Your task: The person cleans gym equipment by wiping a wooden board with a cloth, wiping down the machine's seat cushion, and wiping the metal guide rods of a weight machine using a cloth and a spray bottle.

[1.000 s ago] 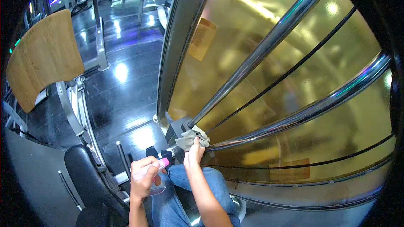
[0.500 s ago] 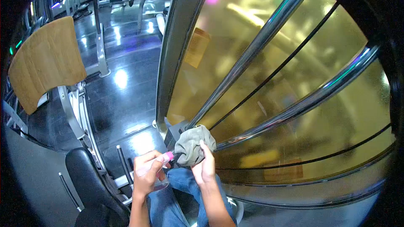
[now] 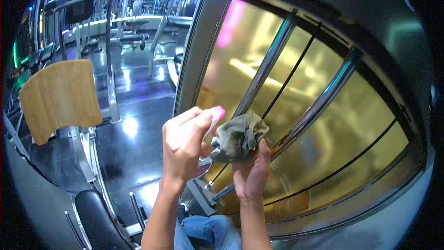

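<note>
My left hand (image 3: 182, 146) is wrapped round a spray bottle (image 3: 217, 113) with a pink nozzle; its clear lower part shows below the fingers. The nozzle points at a crumpled grey cloth (image 3: 239, 135), close in front of it. That cloth is bunched in my right hand (image 3: 252, 173), with the thumb along its right side. A dark patch marks the cloth's face nearest the nozzle. Behind both hands stand two chrome rods (image 3: 319, 102) and thin black cables in front of a yellow, see-through panel (image 3: 296, 143).
A dark frame (image 3: 196, 60) borders the panel on the left. To the left are a wooden board (image 3: 62, 97) on a metal stand and a black padded seat (image 3: 99, 217) with handles. Other gym machines (image 3: 134, 37) stand farther back on the shiny dark floor (image 3: 132, 157).
Both hands have risen, with the spray bottle and cloth now higher and farther right in view. The camera has tilted up, showing the rods' upper ends. A dark patch now shows on the cloth.
</note>
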The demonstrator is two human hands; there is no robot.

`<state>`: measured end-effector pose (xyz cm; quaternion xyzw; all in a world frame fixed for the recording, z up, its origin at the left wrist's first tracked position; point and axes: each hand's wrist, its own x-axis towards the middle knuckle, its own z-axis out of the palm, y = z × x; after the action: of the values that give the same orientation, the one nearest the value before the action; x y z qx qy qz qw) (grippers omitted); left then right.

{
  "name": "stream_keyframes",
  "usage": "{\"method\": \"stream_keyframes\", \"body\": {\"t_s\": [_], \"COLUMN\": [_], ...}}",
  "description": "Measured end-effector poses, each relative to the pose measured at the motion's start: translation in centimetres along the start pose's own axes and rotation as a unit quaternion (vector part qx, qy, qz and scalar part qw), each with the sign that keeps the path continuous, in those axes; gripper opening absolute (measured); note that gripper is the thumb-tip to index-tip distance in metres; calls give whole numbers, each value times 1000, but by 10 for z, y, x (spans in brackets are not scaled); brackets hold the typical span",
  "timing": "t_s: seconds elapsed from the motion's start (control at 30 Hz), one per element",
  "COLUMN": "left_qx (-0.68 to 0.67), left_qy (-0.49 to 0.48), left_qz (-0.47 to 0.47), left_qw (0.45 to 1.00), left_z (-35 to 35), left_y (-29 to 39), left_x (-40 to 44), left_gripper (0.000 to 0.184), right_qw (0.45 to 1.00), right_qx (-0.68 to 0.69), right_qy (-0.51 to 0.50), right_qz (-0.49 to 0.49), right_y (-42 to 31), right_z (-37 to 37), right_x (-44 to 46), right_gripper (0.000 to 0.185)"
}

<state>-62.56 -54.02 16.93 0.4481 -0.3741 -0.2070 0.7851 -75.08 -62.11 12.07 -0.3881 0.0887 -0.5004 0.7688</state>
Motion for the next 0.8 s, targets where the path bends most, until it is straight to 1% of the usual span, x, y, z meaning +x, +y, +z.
{"method": "stream_keyframes", "body": {"t_s": [0.07, 0.1, 0.17, 0.23, 0.27, 0.3, 0.33, 0.4, 0.47, 0.5, 0.53, 0.57, 0.6, 0.63, 0.67, 0.7, 0.73, 0.8], "left_qx": [36, 57, 76, 120, 120, 123, 124, 105, 137, 136, 162, 187, 186, 163, 141, 126, 125, 197], "left_qy": [-7, -9, -13, -7, -7, -1, 6, 4, 18, 16, 18, 22, 22, 24, 26, 10, 9, -29], "left_qz": [64, 77, 97, 147, 151, 174, 197, 206, 217, 217, 253, 288, 287, 243, 199, 177, 178, 338], "left_qw": [997, 995, 992, 982, 981, 977, 972, 973, 966, 967, 954, 939, 939, 956, 969, 976, 976, 920], "left_z": [12, 19, 26, 32, 35, 39, 42, 47, 51, 51, 51, 50, 50, 50, 49, 46, 41, 30], "left_y": [12, 21, 33, 34, 37, 40, 41, 39, 38, 36, 33, 31, 33, 37, 41, 44, 42, 34], "left_x": [16, 23, 35, 48, 52, 54, 57, 65, 69, 71, 72, 73, 71, 67, 64, 62, 62, 65], "left_gripper": [37, 39, 40, 44, 44, 44, 44, 44, 34, 34, 32, 31, 31, 29, 27, 21, 21, 15], "right_qw": [999, 998, 997, 996, 987, 964, 964, 961, 966, 971, 970, 921, 846, 845, 916, 964, 963, 912], "right_qx": [-1, 15, 18, 19, -84, -185, -184, -209, -192, -174, -174, -311, -439, -440, -308, -168, -168, -312], "right_qy": [17, 10, 1, -5, 2, 11, 8, 43, 60, 77, 78, 74, 67, 67, 58, 47, 47, 50], "right_qz": [-33, -68, -76, -82, -138, -192, -194, -176, -163, -148, -149, -225, -295, -296, -252, -202, -203, -263], "right_y": [-9, -12, -20, -26, -22, -20, -19, -23, -27, -27, -25, -21, -22, -23, -23, -25, -28, -32], "right_z": [11, 12, 19, 17, 5, 2, 0, 2, 16, 20, 14, 4, 6, 11, 19, 29, 33, 38], "right_x": [9, 18, 18, 22, 26, 27, 25, 20, 17, 17, 19, 23, 24, 25, 26, 28, 32, 38], "right_gripper": [47, 45, 43, 42, 41, 40, 40, 42, 43, 44, 44, 44, 45, 45, 46, 47, 47, 57]}}
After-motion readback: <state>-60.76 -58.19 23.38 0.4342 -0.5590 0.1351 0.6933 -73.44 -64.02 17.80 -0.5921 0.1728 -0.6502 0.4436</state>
